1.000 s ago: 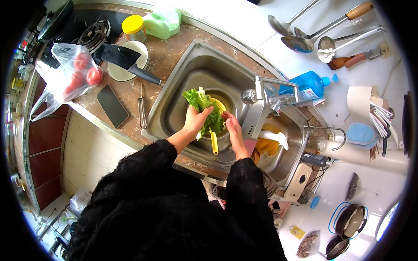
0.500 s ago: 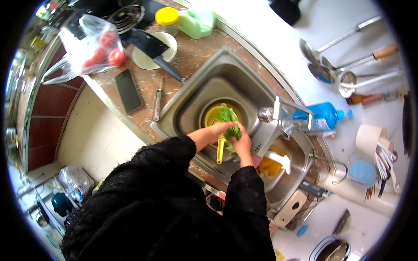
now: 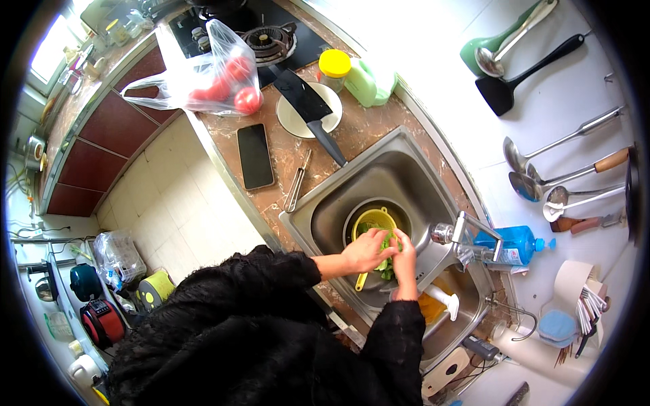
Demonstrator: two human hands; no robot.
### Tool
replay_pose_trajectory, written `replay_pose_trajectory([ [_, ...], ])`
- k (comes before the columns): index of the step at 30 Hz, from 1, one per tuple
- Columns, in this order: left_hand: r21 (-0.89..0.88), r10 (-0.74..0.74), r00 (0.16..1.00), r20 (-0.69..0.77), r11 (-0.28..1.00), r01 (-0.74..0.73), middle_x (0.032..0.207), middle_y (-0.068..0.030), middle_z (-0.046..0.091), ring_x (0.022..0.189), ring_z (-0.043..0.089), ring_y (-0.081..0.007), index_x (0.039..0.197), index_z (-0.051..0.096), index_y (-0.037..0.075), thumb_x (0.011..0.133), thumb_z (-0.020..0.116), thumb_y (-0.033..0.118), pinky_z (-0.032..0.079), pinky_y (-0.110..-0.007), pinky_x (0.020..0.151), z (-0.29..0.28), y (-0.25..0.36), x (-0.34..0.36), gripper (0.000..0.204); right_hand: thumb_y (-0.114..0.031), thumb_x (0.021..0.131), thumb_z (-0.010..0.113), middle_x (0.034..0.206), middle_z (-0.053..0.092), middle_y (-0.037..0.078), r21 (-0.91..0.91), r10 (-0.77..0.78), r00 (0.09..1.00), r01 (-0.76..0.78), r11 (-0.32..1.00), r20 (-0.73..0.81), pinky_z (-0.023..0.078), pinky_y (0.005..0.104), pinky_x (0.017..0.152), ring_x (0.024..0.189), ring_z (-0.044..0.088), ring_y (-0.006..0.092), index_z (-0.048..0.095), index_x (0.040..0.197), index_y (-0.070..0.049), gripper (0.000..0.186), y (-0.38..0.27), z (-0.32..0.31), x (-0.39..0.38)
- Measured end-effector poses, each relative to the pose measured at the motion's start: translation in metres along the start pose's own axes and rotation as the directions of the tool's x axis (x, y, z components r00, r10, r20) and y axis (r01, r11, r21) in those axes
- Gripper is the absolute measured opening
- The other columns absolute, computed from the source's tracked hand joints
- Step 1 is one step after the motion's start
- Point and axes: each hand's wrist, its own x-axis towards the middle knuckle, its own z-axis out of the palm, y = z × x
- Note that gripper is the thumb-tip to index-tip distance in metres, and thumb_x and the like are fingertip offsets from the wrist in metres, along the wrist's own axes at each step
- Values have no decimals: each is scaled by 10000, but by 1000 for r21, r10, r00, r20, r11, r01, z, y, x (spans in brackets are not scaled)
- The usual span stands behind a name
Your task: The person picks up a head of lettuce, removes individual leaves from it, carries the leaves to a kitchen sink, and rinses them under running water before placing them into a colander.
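Observation:
Over the left basin of a steel double sink, my two hands meet at a bunch of leafy greens. My right hand is closed round the bunch from the right. From the left, my left hand reaches across with bent fingers at the leaves; its fingertips are partly hidden. Beneath the hands is a yellow strainer with more green in it, its handle pointing toward me. The strainer sits inside a round metal bowl in the basin.
A cleaver lies across a white plate, its handle reaching the sink rim. Nearby are a phone, a peeler and a bag of tomatoes. The faucet and a blue bottle stand right of my hands.
My view has shifted, so the sink and counter appear lower and farther right. My left hand has come over the greens and covers more of them, close against my right hand.

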Motion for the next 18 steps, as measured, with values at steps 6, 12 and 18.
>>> replay_pose_trajectory([
  [6, -318, 270, 940, -207, 891, -326, 1353, -252, 305, 1256, 327, -393, 1372, 259, -29, 898, 483, 341, 285, -420, 1057, -29, 102, -28, 642, -252, 963, 449, 1250, 500, 158, 463, -57, 976, 152, 874, -212, 378, 327, 992, 1157, 484, 227, 381, 1316, 57, 475, -163, -28, -58],
  [12, -160, 792, 601, -111, 582, -797, 1319, -211, 424, 1273, 390, -336, 1339, 386, 2, 873, 483, 379, 332, -470, 1037, -25, 45, -3, 607, -288, 954, 406, 1290, 447, 265, -126, -659, 646, 671, 731, -385, 352, 414, 1012, 1195, 453, 345, 336, 1347, 52, 524, -136, -2, -66],
  [18, 294, 111, 992, 57, 948, -123, 1059, -136, 599, 983, 574, -304, 1213, 528, 78, 893, 488, 338, 440, -441, 838, -50, 23, -12, 414, -171, 953, 443, 1333, 454, 133, 368, 150, 971, -73, 927, -186, 325, 349, 1035, 1204, 457, 234, 432, 1303, 20, 400, -63, -7, -61],
])
